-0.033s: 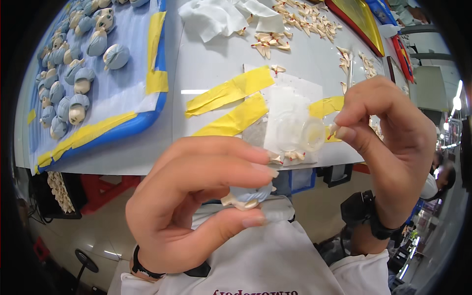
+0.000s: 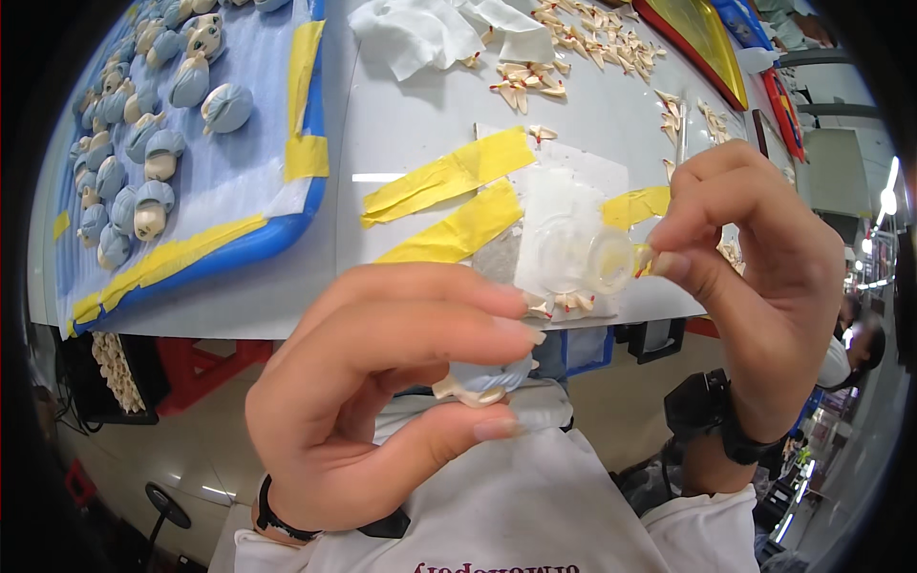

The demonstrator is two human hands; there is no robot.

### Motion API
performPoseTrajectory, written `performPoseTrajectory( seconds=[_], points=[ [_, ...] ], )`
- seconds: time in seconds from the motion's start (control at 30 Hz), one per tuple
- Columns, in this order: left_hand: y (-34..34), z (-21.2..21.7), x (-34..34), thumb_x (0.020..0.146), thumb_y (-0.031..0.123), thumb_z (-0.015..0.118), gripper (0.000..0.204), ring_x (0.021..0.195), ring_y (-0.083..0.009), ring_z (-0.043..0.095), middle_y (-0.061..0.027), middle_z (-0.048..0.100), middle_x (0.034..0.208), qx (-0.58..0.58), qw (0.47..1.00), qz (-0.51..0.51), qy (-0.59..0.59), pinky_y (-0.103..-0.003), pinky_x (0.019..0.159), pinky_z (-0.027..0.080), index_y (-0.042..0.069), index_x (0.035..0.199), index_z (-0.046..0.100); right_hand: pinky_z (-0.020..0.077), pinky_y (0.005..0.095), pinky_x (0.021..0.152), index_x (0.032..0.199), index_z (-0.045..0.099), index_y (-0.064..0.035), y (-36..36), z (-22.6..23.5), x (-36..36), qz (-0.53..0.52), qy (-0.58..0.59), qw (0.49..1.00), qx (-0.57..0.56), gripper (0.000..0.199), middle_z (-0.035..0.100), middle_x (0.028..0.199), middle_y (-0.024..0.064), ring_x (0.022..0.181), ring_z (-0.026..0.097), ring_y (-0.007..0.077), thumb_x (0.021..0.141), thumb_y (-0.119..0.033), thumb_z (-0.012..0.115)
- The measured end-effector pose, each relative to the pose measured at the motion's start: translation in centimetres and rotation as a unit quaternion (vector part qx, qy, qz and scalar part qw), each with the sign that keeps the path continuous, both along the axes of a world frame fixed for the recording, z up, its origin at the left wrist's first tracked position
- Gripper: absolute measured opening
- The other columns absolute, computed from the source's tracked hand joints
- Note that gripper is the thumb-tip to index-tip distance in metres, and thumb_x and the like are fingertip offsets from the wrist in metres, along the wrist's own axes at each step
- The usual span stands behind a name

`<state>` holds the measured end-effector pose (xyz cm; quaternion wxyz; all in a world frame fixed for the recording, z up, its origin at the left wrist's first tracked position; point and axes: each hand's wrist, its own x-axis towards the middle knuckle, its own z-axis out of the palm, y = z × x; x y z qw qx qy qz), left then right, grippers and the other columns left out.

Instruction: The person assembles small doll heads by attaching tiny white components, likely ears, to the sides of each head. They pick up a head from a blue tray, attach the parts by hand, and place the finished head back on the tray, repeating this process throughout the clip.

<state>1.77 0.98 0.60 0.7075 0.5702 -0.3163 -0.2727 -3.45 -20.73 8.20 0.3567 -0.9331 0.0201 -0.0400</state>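
Head view: the left hand (image 2: pixel 310 392) grips a blue-and-cream figure piece (image 2: pixel 490 374), and the right hand (image 2: pixel 764 244) pinches something small.
The figure piece sits between the left thumb and fingers, partly covered; its visible long axis goes roughly from 9 to 3 o'clock. From the right fingertips it lies toward 8 o'clock, well apart, so the left hand is the nearer one. The right thumb and forefinger are closed on a small red-tipped piece (image 2: pixel 644 262), whose exact shape I cannot tell. Just beside it, at 9 o'clock, stands a clear round cup (image 2: pixel 609 261). Compared with the earlier frame, both grips remain the same; the figure piece appears slightly more toward 4 o'clock, and the small piece shows less of its pale part.
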Motion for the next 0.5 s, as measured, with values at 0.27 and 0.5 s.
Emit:
performPoseTrajectory(
  seconds=[0.27,0.5],
  points=[
    [-0.4,-0.2,0.2,0.072,0.001,0.069,0.038,0.082,-0.0237,0.062,-0.021,0.048,0.111,-0.016,1.0,-0.02,-0.014,-0.026,0.066,0.054,-0.001,0.106,0.051,0.0326,0.0246,0.061,0.068,0.056,0.0003,1.1,-0.4,0.7,-0.007,-0.021,0.995,-0.099,0.016,0.045,0.072,0.0041,0.067,0.042,0.0141,0.055,0.007,0.064],
    [-0.9,0.0,-0.3,0.071,0.003,0.07,0.04,0.083,-0.0239,0.062,-0.0209,0.048,0.109,-0.018,1.0,-0.004,0.007,-0.026,0.067,0.053,-0.002,0.105,0.051,0.0337,0.0239,0.062,0.068,0.056,0.0001,2.7,-1.4,0.6,-0.041,-0.085,0.994,-0.05,0.017,0.045,0.071,0.0046,0.068,0.044,0.015,0.055,0.008,0.061]
  ],
)
